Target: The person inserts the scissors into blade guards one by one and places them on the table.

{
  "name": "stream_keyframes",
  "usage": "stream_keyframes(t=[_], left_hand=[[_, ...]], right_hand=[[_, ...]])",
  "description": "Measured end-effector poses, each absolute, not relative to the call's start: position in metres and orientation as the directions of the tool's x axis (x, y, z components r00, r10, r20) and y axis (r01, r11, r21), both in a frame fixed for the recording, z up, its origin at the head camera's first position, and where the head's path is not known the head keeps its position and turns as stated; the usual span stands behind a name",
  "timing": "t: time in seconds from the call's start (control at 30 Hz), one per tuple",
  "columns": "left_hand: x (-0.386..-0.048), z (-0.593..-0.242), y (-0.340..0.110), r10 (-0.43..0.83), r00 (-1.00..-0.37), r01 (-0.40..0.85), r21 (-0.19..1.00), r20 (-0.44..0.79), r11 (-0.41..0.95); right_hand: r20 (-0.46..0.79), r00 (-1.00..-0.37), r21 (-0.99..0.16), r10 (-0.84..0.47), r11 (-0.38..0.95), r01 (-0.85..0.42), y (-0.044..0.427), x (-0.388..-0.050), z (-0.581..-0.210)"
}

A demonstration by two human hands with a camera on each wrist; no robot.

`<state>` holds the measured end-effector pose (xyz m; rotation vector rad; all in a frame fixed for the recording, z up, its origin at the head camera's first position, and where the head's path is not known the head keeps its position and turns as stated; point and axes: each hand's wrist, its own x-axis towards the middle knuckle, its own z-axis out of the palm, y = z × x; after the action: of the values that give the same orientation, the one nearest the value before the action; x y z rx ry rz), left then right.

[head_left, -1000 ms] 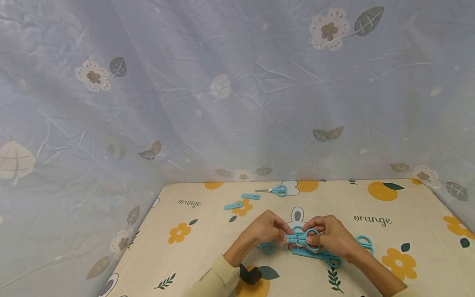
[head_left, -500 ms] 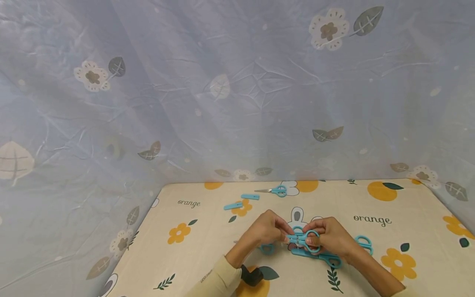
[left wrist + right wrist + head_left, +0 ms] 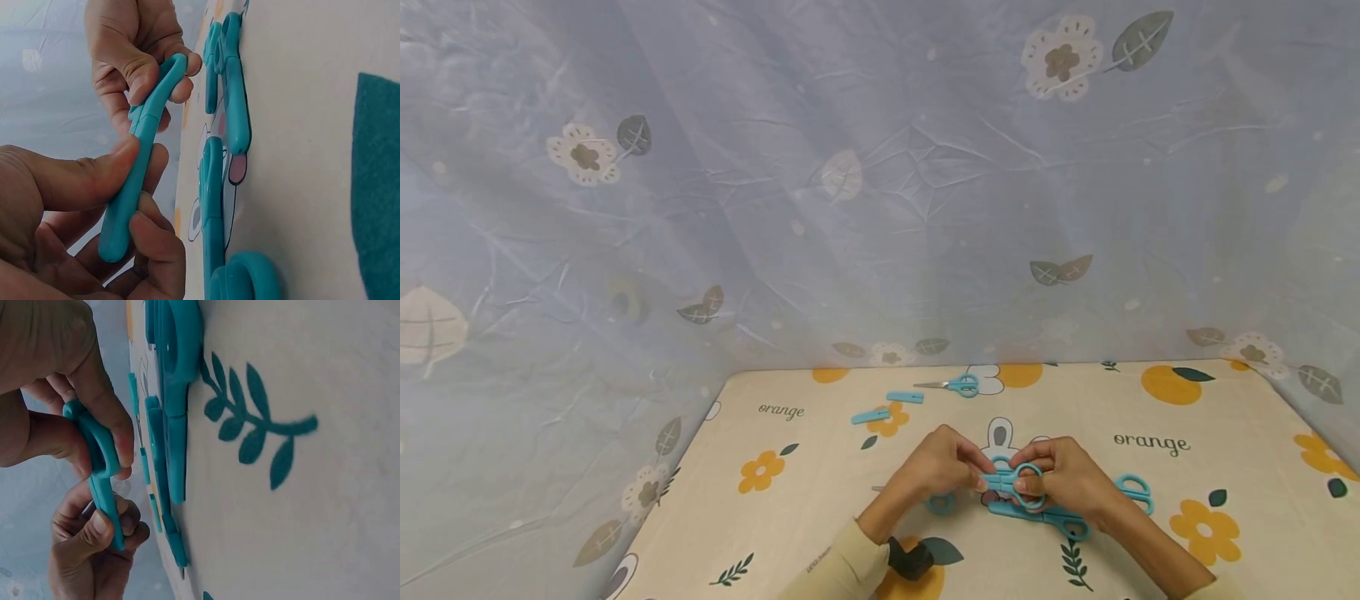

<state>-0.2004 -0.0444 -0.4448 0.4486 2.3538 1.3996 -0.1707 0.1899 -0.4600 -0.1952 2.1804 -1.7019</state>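
Both hands hold one pair of light-blue scissors a little above the table. My left hand pinches the blade cover between thumb and fingers. At the other end, my right hand grips the finger loops. The cover sits over the blades and meets the handles, so no blade shows in the wrist views. Just below the hands lies another covered pair of scissors. A further pair, partly hidden by the left hand, lies to the left with a bare blade tip showing.
At the back are uncovered scissors with metal blades, and two loose blue covers, one beside the blade tip and one farther left. Another scissors' handle shows behind the right wrist. A pale patterned cloth covers the table; a grey-blue curtain hangs behind.
The hands stay almost in place, drawing very slightly closer together. The gap seen between cover and handles on the held scissors has narrowed. The scissors and covers on the table have not moved.
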Motion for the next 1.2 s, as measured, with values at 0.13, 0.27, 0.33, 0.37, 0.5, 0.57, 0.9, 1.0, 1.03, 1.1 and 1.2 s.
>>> stream_keyframes(t=[0.13,0.27,0.33,0.37,0.5,0.57,0.9,1.0,1.03,1.1,1.2], left_hand=[[-0.202,-0.443,-0.045,0.444,-0.880,0.072,0.878,-0.167,0.473],[-0.206,-0.440,-0.046,0.477,-0.860,0.081,0.878,-0.178,0.472],[-0.208,-0.438,-0.046,0.493,-0.850,0.084,0.876,-0.185,0.474],[-0.209,-0.438,-0.047,0.500,-0.845,0.086,0.875,-0.189,0.476],[-0.213,-0.437,-0.047,0.514,-0.834,0.076,0.880,-0.202,0.469],[-0.214,-0.437,-0.046,0.520,-0.829,0.071,0.885,-0.204,0.461],[-0.227,-0.436,-0.041,0.553,-0.817,0.150,0.868,-0.161,0.474],[-0.232,-0.437,-0.039,0.550,-0.822,0.160,0.868,-0.146,0.470],[-0.234,-0.437,-0.038,0.550,-0.823,0.158,0.871,-0.144,0.465],[-0.237,-0.439,-0.036,0.548,-0.825,0.155,0.877,-0.139,0.456],[-0.241,-0.441,-0.033,0.541,-0.829,0.140,0.880,-0.146,0.453]], right_hand=[[-0.204,-0.923,-0.958,-0.327,0.263,0.118,0.190,-0.171,-0.460],[-0.192,-0.916,-0.959,-0.353,0.267,0.098,0.192,-0.174,-0.459],[-0.182,-0.909,-0.960,-0.376,0.266,0.082,0.194,-0.176,-0.458],[-0.178,-0.905,-0.962,-0.387,0.262,0.077,0.195,-0.177,-0.457],[-0.178,-0.895,-0.960,-0.408,0.274,0.066,0.198,-0.180,-0.456],[-0.180,-0.892,-0.955,-0.415,0.292,0.057,0.200,-0.182,-0.455],[-0.177,-0.898,-0.930,-0.404,0.367,0.019,0.211,-0.192,-0.449],[-0.180,-0.904,-0.926,-0.387,0.376,0.023,0.215,-0.195,-0.449],[-0.179,-0.906,-0.926,-0.382,0.378,0.023,0.216,-0.196,-0.450],[-0.175,-0.910,-0.927,-0.376,0.375,0.024,0.218,-0.197,-0.451],[-0.172,-0.916,-0.931,-0.361,0.363,0.032,0.221,-0.200,-0.453]])
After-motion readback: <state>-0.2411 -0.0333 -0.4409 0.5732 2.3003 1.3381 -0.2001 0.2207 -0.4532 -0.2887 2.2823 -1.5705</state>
